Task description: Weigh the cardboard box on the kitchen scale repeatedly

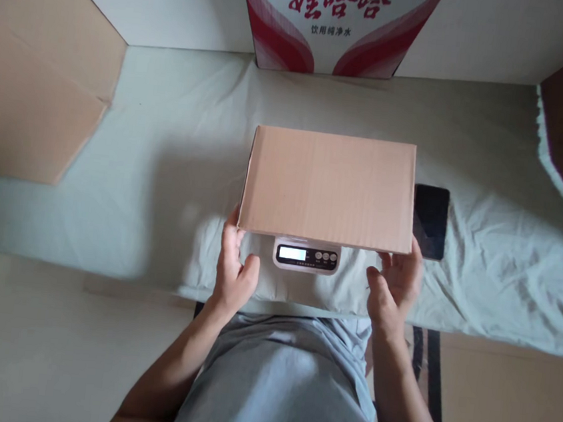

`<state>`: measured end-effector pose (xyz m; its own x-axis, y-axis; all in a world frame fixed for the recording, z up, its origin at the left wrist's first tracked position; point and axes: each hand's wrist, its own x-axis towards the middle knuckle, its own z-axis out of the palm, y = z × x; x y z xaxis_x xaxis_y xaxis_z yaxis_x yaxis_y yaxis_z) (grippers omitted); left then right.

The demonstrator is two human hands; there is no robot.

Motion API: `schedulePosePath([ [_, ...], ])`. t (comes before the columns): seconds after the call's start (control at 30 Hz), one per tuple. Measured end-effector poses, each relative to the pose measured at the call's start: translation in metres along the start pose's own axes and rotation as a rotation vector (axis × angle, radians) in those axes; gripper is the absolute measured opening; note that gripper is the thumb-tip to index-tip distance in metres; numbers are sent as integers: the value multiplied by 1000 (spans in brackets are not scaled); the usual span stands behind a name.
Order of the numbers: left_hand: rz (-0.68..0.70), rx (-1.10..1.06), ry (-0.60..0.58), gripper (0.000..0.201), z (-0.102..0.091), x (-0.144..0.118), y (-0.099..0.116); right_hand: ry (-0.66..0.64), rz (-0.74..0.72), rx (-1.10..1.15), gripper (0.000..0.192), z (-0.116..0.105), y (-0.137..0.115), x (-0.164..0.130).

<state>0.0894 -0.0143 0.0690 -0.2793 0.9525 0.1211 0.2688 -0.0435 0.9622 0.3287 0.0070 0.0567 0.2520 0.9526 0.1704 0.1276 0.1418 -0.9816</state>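
pale sheet point(166, 158); carton point(329, 188) on scale point(306, 255), left hand point(233, 266), right hand point(397, 283) grip released beside near corners.

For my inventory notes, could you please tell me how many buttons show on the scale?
3: a row on the scale front, right of its display, below the cardboard box. The box may hide more.

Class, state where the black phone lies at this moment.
In the head view, the black phone lies flat on the pale sheet, right of the cardboard box, above the right hand.
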Motion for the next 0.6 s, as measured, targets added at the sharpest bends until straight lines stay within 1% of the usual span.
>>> schedulePosePath([
  [0.07, -12, -2, 18, 84, -2, 1, -1, 24, 17, 15, 69, -3, 1, 2],
  [0.17, -11, 4, 48, 83, -5, 3, -3, 40, 26, -1, 68, -9, 2, 5],
  [0.3, 9, 36, 56, 83, -10, 5, -8, 45, 37, -20, 66, -14, 4, 6],
  [0.4, 33, 46, 60, 84, -11, 6, -13, 50, 41, 0, 66, -14, 4, 5],
  [0.6, 35, 27, 64, 83, -14, 10, -15, 58, 52, 27, 65, -12, -3, 6],
])
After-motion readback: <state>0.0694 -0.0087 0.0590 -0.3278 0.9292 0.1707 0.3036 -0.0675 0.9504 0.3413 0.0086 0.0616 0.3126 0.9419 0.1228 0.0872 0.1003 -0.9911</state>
